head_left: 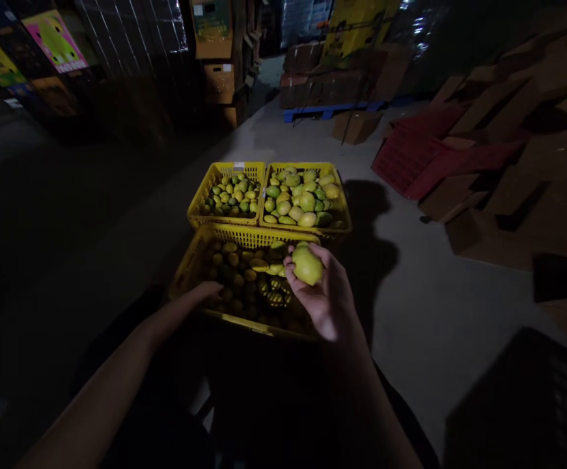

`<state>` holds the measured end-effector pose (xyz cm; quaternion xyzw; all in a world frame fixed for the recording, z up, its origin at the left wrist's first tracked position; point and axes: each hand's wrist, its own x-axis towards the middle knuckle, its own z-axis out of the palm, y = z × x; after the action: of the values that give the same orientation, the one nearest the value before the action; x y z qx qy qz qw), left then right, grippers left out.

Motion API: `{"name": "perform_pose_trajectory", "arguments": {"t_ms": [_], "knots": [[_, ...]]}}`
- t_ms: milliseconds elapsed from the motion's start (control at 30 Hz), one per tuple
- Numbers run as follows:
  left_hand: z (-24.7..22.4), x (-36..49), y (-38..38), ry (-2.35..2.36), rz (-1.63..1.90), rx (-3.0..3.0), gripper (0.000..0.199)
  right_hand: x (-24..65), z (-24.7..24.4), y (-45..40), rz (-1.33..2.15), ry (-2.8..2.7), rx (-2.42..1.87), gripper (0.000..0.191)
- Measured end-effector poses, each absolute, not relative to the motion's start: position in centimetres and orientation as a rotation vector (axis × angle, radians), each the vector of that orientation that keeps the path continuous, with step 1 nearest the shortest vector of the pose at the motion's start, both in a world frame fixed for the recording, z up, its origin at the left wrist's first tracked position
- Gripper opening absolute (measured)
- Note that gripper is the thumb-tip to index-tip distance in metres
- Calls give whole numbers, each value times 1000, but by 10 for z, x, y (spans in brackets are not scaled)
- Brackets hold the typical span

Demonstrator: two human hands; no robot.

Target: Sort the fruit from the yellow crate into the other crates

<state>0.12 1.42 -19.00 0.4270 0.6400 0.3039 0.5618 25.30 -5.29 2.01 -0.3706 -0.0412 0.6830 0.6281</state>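
Observation:
My right hand (329, 290) holds a large yellow-green lemon (307, 266) in its curled fingers, above the right side of the near yellow crate (244, 324). Many smaller lemons (238, 280) lie in that crate, mostly in shadow. At its left front part, my left hand (209, 292) reaches over the rim toward the fruit; its fingers are lost in the dark. Behind stand two more yellow crates: the left one (200, 202) has small green and yellow lemons, while the right one (344, 218) is filled with bigger lemons.
Cardboard boxes (488, 228) and a red crate (410, 159) are heaped on the right. Farther back, a blue pallet (312, 114) bears stacked goods, with stacked cartons (219, 81) to its left. A dark crate (522, 404) stands at the lower right.

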Motion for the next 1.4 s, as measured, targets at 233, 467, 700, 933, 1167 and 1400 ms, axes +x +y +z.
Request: {"name": "perform_pose_trajectory", "arguments": {"t_ms": [233, 467, 700, 933, 1167, 1400], "knots": [[-204, 4, 64, 1803, -70, 1760, 42, 253, 23, -54, 1588, -49, -903, 12], [-236, 30, 90, 1913, -384, 2027, 60, 264, 21, -49, 1586, -50, -927, 10], [-249, 17, 61, 1786, -561, 2105, 50, 269, 21, -48, 1589, -5, -929, 12], [-233, 8, 77, 1781, -631, 2033, 35, 260, 20, -50, 1585, 63, -994, 11], [-260, 54, 69, 1890, -521, 1925, 36, 253, 8, -48, 1593, 52, -1015, 18], [-268, 54, 74, 1912, -412, 1835, 35, 251, 13, -47, 1570, 77, -1048, 13]]}}
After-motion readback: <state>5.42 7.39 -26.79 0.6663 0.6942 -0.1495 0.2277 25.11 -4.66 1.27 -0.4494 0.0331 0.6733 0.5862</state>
